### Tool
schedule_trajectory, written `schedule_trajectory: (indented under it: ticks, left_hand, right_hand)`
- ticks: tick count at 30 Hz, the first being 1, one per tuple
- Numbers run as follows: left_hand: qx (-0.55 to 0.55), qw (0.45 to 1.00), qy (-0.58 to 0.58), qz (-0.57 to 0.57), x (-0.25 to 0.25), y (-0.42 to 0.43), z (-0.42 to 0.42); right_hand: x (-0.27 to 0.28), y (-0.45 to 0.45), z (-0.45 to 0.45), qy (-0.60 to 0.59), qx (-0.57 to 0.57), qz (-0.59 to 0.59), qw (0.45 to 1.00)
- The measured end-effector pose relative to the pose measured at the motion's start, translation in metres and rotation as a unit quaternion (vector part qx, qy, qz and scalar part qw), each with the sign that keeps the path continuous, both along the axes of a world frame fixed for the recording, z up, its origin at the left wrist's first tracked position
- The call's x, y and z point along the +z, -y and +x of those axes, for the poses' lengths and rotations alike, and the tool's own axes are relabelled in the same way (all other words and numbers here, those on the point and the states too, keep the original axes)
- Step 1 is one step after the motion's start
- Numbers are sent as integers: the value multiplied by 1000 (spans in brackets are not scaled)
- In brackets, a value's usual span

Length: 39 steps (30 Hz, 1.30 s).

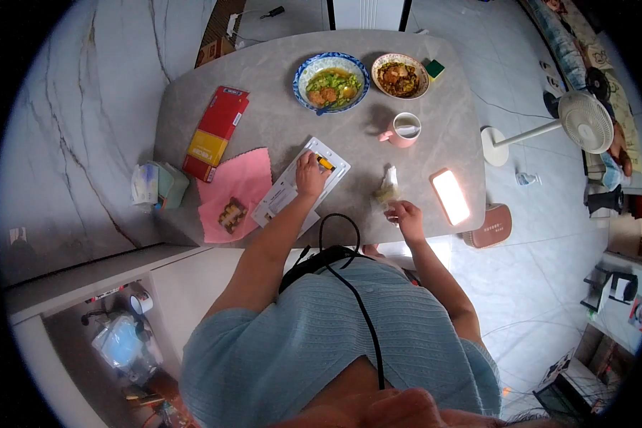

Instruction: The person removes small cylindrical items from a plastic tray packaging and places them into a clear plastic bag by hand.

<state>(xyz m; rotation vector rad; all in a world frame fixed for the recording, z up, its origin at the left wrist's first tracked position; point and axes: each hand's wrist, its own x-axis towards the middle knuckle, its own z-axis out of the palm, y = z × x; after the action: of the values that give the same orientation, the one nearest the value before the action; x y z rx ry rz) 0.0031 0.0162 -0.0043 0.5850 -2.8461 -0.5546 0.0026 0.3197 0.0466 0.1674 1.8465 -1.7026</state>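
My left hand (pixel 309 175) rests over a white printed sheet or flat box (pixel 287 189), its fingers closed around a small yellow-and-black item (pixel 324 163); the kind is too small to make out. At the table's near edge, my right hand (pixel 406 217) pinches the lower end of a small clear plastic bag (pixel 386 191). Something yellow-green shows inside, and its white top end points away from me. A pink cloth (pixel 225 178) with zigzag edges lies left of the sheet, with a small clear packet of brown and yellow pieces (pixel 232 215) on it.
Farther back stand a blue-rimmed bowl of soup (pixel 302 80), a smaller bowl of food (pixel 401 76), a green sponge (pixel 434 69) and a pink mug (pixel 401 131). A red box (pixel 217 134) lies left, a glowing phone-like panel (pixel 450 197) right. A white fan (pixel 581 123) stands beyond the table.
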Motion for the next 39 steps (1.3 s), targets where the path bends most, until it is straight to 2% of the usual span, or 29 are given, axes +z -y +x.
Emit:
schedule_trajectory:
  ticks: [6, 8, 9, 11, 14, 18, 20, 27, 30, 32, 35, 39]
  left_hand:
    - [-117, 989, 37, -80, 3, 30, -2]
    - [-195, 969, 2, -148, -1, 40, -6]
    - [-199, 969, 2, -147, 3, 42, -9]
    - [-245, 947, 63, -200, 18, 44, -14]
    - [-281, 923, 58, -257, 12, 46, -23]
    - [-325, 907, 56, -262, 22, 41, -26]
    - [-361, 885, 115, -272, 30, 37, -28]
    - [-350, 903, 103, -229, 35, 38, -32]
    - [-384, 904, 47, -183, 37, 42, -33]
    - [-368, 896, 131, -211, 45, 38, -33]
    - [-329, 908, 177, -187, 49, 34, -33]
    - [-307, 922, 187, -147, 52, 33, -35]
  right_hand:
    - [1, -12, 17, 20, -32, -16, 999]
    - [-6, -16, 20, 54, -30, -18, 998]
    - [-10, -17, 22, 55, -34, -17, 998]
    - [-18, -18, 25, 66, -47, -26, 996]
    - [-15, -19, 27, 72, -46, -21, 996]
    - [-15, -21, 26, 76, -41, -30, 996]
    - [-12, -20, 24, 74, -30, -11, 997]
    - [-12, -12, 21, 64, -25, -36, 997]
    - [-10, -8, 20, 61, -26, -36, 997]
    - [-8, -5, 18, 57, -17, -32, 998]
    - [-12, -2, 18, 54, -21, -39, 998]
    - [-8, 4, 15, 46, -31, -39, 998]
